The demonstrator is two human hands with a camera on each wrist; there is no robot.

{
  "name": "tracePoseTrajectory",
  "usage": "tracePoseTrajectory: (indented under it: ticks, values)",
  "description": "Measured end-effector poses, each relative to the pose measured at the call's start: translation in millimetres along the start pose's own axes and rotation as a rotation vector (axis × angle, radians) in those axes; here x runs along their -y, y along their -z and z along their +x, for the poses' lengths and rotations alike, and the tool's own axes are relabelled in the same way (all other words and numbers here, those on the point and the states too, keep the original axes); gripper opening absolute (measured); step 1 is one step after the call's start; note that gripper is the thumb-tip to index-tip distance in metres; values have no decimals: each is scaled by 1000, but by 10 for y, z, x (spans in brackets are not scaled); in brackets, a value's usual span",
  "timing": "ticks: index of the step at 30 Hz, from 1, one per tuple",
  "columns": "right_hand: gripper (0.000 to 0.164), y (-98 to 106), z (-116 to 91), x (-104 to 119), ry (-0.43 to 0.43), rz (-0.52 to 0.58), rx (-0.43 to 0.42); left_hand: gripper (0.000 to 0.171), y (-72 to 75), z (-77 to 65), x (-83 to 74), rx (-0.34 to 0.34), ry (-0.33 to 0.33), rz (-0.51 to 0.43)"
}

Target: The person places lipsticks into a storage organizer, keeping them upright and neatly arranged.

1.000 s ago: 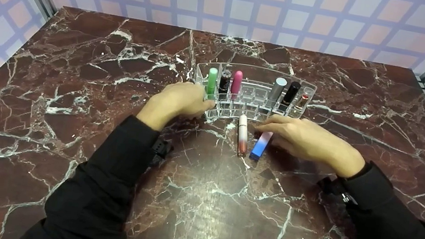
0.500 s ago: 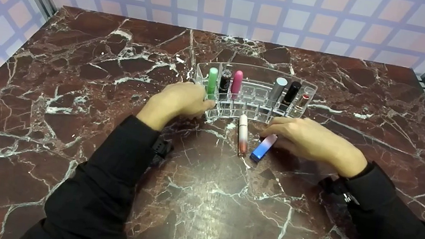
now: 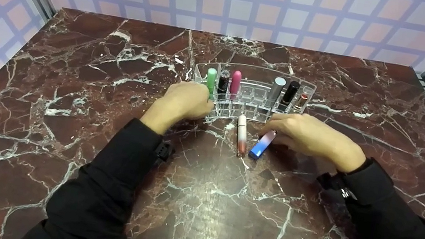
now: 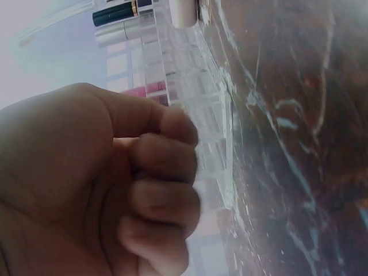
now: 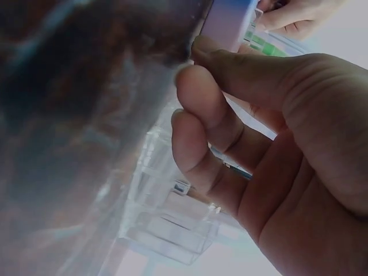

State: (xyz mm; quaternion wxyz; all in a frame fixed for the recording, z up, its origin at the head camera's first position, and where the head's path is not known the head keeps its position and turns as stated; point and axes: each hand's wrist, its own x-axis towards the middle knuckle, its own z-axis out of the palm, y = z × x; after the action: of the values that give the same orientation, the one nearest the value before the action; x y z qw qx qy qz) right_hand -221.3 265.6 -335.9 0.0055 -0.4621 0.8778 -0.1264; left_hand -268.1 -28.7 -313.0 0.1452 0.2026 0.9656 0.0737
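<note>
My right hand [image 3: 303, 133] pinches the pink end of a pink-to-blue lipstick tube [image 3: 262, 145]; its blue end points down toward the table. In the right wrist view, thumb and index fingertip meet on the tube [image 5: 227, 26]. A white-to-red lip gloss tube [image 3: 242, 136] lies just left of it, before a clear curved lipstick organizer [image 3: 253, 111]. At the organizer's left end my left hand [image 3: 188, 100] has its fingers curled in, the thumb against the index finger; the left wrist view shows nothing between those fingers [image 4: 164, 201].
Upright in the organizer's back row stand a green tube [image 3: 211, 79], a black patterned one [image 3: 223, 82], a pink one [image 3: 235, 84], a silver one [image 3: 276, 91], a black one [image 3: 290, 92] and a red-tipped one [image 3: 301, 101]. The marble-patterned table [image 3: 200, 202] meets checkered walls.
My right hand has shifted slightly right with the lipstick tube, which has swung to a stronger slant. My left hand has edged slightly right along the organizer's end.
</note>
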Motion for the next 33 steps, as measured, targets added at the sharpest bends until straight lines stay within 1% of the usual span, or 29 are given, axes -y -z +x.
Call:
tracePoseTrajectory:
  ticks: [3, 5, 10, 13, 15, 17, 19, 23, 28, 30, 33]
  values:
    - [32, 78, 68, 24, 11, 3, -6, 35, 14, -23, -62, -18, -3, 29]
    - [32, 141, 116, 43, 21, 3, -18, 37, 37, -48, -109, -35, -24, 29]
    - [24, 301, 234, 61, 19, -2, -58, 46, 126, -128, -268, -93, -104, -28]
    - [24, 389, 267, 60, -7, -2, -82, 55, 169, -169, -379, -90, -167, -58]
    - [26, 437, 271, 57, -36, 0, -90, 60, 186, -187, -444, -93, -214, -48]
    - [27, 480, 274, 57, -68, 3, -97, 60, 198, -200, -497, -94, -250, -35]
    - [26, 511, 277, 53, -101, 8, -104, 57, 211, -205, -537, -100, -268, -26]
    - [24, 537, 269, 40, -157, 20, -123, 51, 224, -193, -571, -106, -261, -39]
    - [24, 512, 266, 20, -203, 58, -116, 41, 212, -158, -562, -124, -254, -35]
    - [25, 503, 272, 10, -228, 83, -115, 37, 213, -146, -548, -127, -251, -48]
    - [29, 498, 272, -9, -269, 98, -137, 36, 221, -126, -514, -135, -250, -84]
